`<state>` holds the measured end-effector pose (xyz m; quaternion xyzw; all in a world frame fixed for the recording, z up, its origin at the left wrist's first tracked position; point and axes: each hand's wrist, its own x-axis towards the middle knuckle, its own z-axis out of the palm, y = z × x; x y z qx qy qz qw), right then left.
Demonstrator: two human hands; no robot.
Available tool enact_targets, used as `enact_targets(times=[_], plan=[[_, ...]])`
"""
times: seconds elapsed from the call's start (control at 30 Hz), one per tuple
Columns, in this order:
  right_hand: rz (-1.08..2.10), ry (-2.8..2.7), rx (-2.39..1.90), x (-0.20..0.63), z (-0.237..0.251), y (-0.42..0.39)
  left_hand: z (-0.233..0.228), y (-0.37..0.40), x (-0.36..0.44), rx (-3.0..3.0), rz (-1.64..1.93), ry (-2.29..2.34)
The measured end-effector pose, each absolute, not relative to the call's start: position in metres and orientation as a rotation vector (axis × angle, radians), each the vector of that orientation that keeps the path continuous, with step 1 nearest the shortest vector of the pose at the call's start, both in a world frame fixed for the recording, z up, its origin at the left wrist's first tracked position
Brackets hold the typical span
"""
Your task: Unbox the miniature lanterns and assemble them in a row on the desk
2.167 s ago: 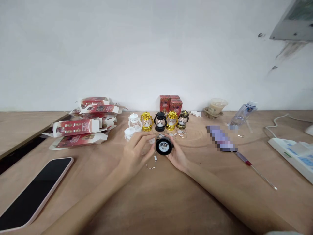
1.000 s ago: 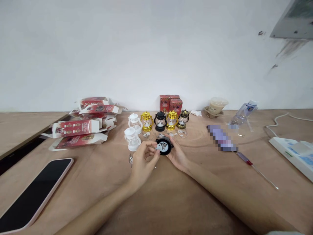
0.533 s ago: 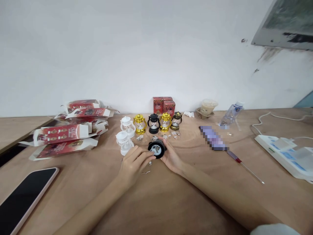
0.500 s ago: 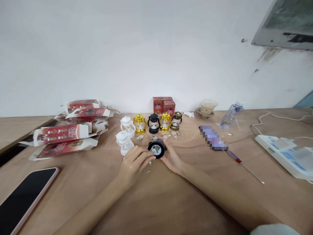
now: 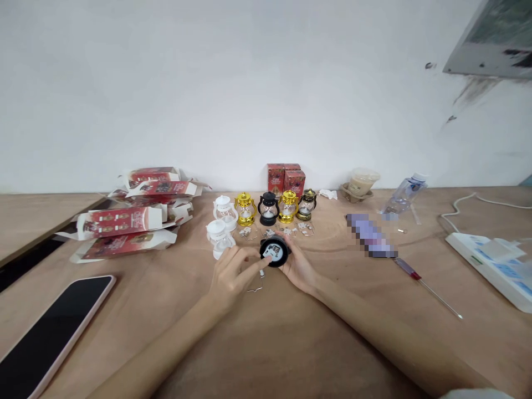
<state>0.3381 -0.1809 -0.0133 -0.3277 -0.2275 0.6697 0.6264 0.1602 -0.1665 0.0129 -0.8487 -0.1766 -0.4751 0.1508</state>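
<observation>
1. One black lantern base (image 5: 274,252) sits near the middle of the bench, tipped so its round underside faces the camera; a small pale part shows in its open centre, too small to make out.
2. The right hand (image 5: 297,267) cups the base from the right, fingers curled around its rim and holding it.
3. The left hand (image 5: 234,275) is at the base's left edge, fingertips pinched narrow against the underside; whether they grip a small piece cannot be told.
4. One thin wire piece (image 5: 255,287) lies on the bench under the left hand, partly hidden.
5. Two white lanterns (image 5: 221,229) stand just left of the hands; behind, toward the far edge, a row of four: gold lantern (image 5: 245,209), black lantern (image 5: 267,208), a second gold one (image 5: 289,206), and a bronze lantern (image 5: 307,204).
6. Small metal bits (image 5: 286,229) lie scattered before the row; their count is unclear.
7. Two red boxes (image 5: 286,178) stand upright behind the row.
8. A pile of opened cartons (image 5: 133,219) lies toward the left edge, overlapping, so uncountable.
9. One phone (image 5: 50,330) is cut off at the near-left corner.
10. One screwdriver (image 5: 428,287) lies to the right.
</observation>
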Motion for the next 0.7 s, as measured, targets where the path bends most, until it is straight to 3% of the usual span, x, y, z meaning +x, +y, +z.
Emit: enact_targets(times=[0.7], plan=[[1.555,-0.551,-0.753,0.333,-0.010,-0.187,0.027,-0.171,0.163,-2.457,-1.316,-0.303]])
